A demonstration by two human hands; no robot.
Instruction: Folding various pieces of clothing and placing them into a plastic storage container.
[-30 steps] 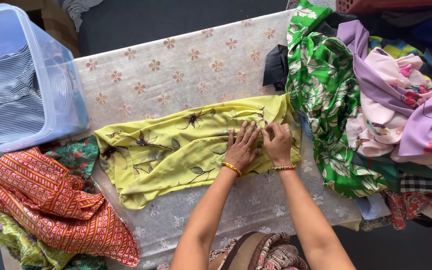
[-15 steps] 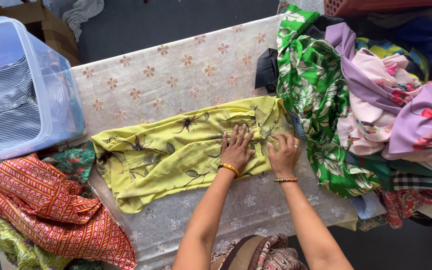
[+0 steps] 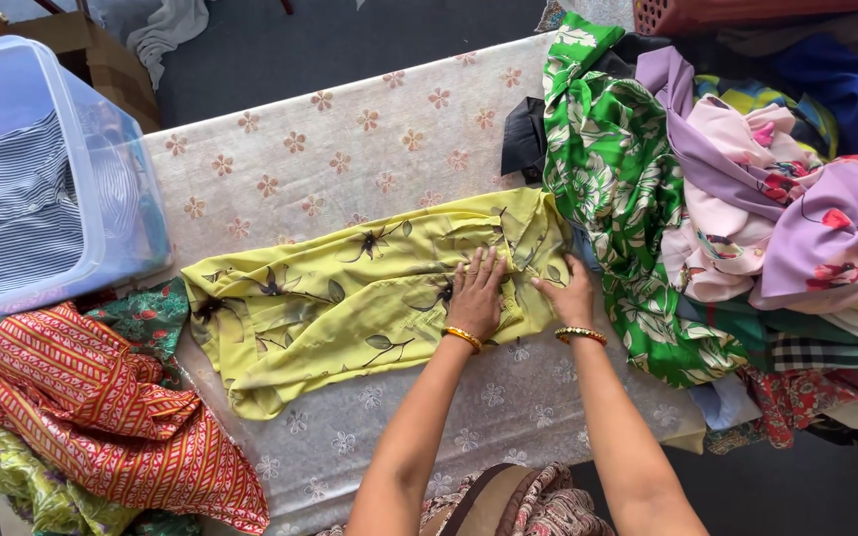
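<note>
A yellow garment (image 3: 350,288) with dark leaf and flower prints lies spread across the table (image 3: 350,149), which has a pale cloth with small flowers. My left hand (image 3: 477,296) rests flat on the garment's right part, fingers apart, a gold bangle on the wrist. Just to its right, my right hand (image 3: 568,293) presses on the garment's right end, also with a bangle. Both hands lie palm down on the fabric; neither grips it.
A clear plastic bin (image 3: 42,189) holding a striped shirt stands at the left. An orange striped cloth (image 3: 101,417) is heaped at the lower left. A green floral garment (image 3: 628,199) and a pile of lilac, pink and checked clothes (image 3: 796,228) fill the right side.
Both hands stay pressed on the yellow garment's right end; the right hand has shifted slightly right and flattened. The view has drifted a little.
</note>
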